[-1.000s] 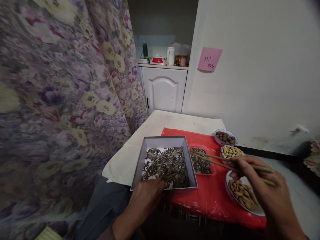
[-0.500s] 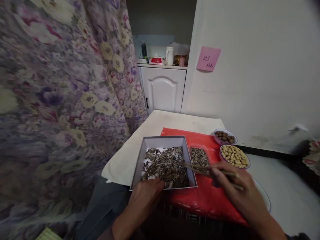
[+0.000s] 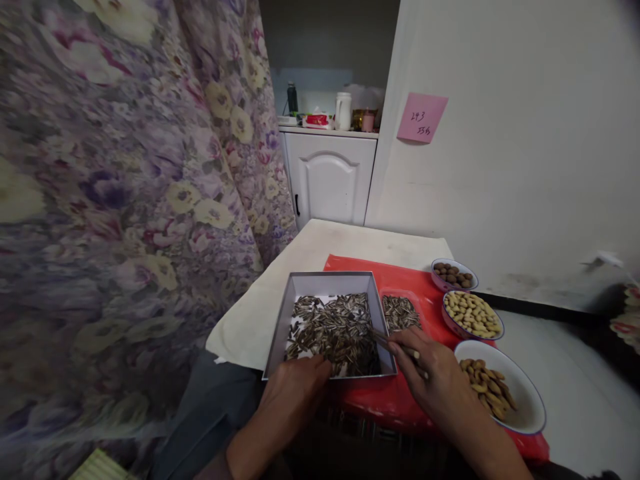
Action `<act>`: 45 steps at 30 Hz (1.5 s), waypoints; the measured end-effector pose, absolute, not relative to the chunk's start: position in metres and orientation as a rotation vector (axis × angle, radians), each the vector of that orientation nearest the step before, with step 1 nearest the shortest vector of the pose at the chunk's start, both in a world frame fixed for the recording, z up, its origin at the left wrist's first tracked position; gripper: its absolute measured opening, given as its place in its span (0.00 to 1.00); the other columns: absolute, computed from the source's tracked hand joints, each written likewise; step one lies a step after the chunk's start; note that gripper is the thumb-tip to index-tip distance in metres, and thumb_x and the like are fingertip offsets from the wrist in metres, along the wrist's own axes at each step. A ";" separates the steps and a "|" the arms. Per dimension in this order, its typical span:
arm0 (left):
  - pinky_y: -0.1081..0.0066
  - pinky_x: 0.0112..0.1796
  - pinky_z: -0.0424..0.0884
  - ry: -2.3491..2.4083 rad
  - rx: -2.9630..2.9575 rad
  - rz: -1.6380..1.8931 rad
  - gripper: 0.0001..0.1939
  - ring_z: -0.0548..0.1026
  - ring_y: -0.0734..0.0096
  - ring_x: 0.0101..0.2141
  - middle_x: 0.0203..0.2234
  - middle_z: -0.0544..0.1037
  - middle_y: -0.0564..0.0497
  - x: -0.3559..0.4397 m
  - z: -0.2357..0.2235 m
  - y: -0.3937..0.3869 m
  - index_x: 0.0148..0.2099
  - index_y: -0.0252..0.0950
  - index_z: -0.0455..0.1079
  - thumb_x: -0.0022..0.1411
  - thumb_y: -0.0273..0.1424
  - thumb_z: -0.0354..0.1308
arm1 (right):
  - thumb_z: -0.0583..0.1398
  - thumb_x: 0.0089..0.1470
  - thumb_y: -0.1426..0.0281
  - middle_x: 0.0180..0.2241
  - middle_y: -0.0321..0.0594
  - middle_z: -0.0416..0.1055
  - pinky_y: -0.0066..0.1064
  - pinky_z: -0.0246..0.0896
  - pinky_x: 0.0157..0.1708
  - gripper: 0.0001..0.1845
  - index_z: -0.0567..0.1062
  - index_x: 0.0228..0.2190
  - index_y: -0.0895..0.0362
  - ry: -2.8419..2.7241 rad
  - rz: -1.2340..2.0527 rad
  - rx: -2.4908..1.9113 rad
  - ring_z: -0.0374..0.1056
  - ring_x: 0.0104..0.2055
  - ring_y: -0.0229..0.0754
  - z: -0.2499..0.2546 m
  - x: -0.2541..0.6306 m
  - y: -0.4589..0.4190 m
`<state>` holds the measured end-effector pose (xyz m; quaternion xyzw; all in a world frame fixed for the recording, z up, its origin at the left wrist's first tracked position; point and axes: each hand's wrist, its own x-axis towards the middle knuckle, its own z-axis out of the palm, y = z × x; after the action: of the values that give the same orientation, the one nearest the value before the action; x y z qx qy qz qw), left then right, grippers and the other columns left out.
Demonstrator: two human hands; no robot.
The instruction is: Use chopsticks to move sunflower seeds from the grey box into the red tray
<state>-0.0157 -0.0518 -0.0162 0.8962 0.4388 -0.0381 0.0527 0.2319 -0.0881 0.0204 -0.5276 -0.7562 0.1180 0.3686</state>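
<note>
A shallow grey-white box [image 3: 281, 325] holds a loose layer of striped sunflower seeds [image 3: 333, 333]. My left hand [image 3: 299, 385] is closed over the near wall of this box, its fingertips just inside the rim. In my right hand [image 3: 434, 370] is a pair of chopsticks [image 3: 381, 336], their tips down among the seeds near the box's right wall. Whether a seed is pinched between the tips is too small to tell. Just right of the box, a small clear tray [image 3: 417, 305] contains more sunflower seeds [image 3: 399, 312]; my right hand hides its near part.
Under the tray lies a red plastic sheet [image 3: 350, 262] on the cream-covered table [image 3: 255, 313]. Along the right stand a bowl of round brown nuts [image 3: 453, 275], a bowl of peanuts [image 3: 473, 313] and a white bowl [image 3: 531, 407] with long brown nuts. A flowered curtain [image 3: 150, 200] hangs at left.
My right hand has moved left and inward with the chopsticks, uncovering the white bowl of brown nuts. My left hand stays on the box. The view has shifted slightly.
</note>
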 end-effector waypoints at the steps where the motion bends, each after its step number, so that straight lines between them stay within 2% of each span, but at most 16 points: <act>1: 0.69 0.31 0.69 1.331 2.726 -0.110 0.05 0.77 0.64 0.35 0.34 0.77 0.51 -0.016 -0.017 -0.052 0.38 0.38 0.67 0.60 0.25 0.52 | 0.52 0.65 0.73 0.33 0.43 0.73 0.32 0.65 0.33 0.11 0.74 0.36 0.56 -1.940 0.305 -1.357 0.71 0.33 0.43 0.021 0.232 -0.087; 21: 0.72 0.30 0.65 1.320 2.734 -0.034 0.05 0.75 0.68 0.33 0.33 0.76 0.51 -0.017 -0.020 -0.051 0.38 0.38 0.67 0.60 0.24 0.52 | 0.54 0.64 0.69 0.29 0.40 0.77 0.29 0.69 0.32 0.11 0.76 0.34 0.55 -1.830 0.363 -1.330 0.73 0.29 0.41 0.023 0.234 -0.084; 29: 0.71 0.29 0.65 1.331 2.741 -0.037 0.05 0.76 0.68 0.32 0.33 0.76 0.51 -0.017 -0.020 -0.051 0.37 0.38 0.67 0.60 0.25 0.52 | 0.56 0.63 0.63 0.32 0.42 0.77 0.29 0.72 0.29 0.13 0.77 0.35 0.56 -1.653 0.478 -1.384 0.75 0.30 0.42 0.036 0.251 -0.093; 33: 0.71 0.31 0.67 1.329 2.719 -0.072 0.06 0.76 0.67 0.34 0.34 0.77 0.51 -0.015 -0.016 -0.051 0.38 0.38 0.68 0.60 0.24 0.52 | 0.60 0.58 0.59 0.34 0.42 0.79 0.28 0.73 0.27 0.13 0.79 0.35 0.55 -1.407 0.384 -1.457 0.75 0.28 0.42 0.052 0.275 -0.110; 40: 0.71 0.31 0.68 1.328 2.732 -0.063 0.06 0.76 0.66 0.34 0.34 0.77 0.50 -0.016 -0.017 -0.051 0.38 0.38 0.67 0.60 0.25 0.51 | 0.64 0.55 0.57 0.36 0.43 0.80 0.27 0.74 0.28 0.15 0.81 0.36 0.54 -1.168 0.272 -1.553 0.78 0.33 0.48 0.052 0.312 -0.125; 45: 0.69 0.30 0.68 1.325 2.720 -0.063 0.06 0.77 0.64 0.34 0.34 0.77 0.50 -0.016 -0.019 -0.050 0.38 0.38 0.68 0.61 0.25 0.51 | 0.62 0.56 0.56 0.31 0.40 0.79 0.25 0.72 0.27 0.14 0.79 0.37 0.53 -1.229 0.277 -1.555 0.77 0.31 0.43 0.051 0.304 -0.120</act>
<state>-0.0164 -0.0497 -0.0189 0.8974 0.4370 -0.0207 0.0578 0.3045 -0.1205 0.0514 -0.6540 -0.5171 0.1164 0.5397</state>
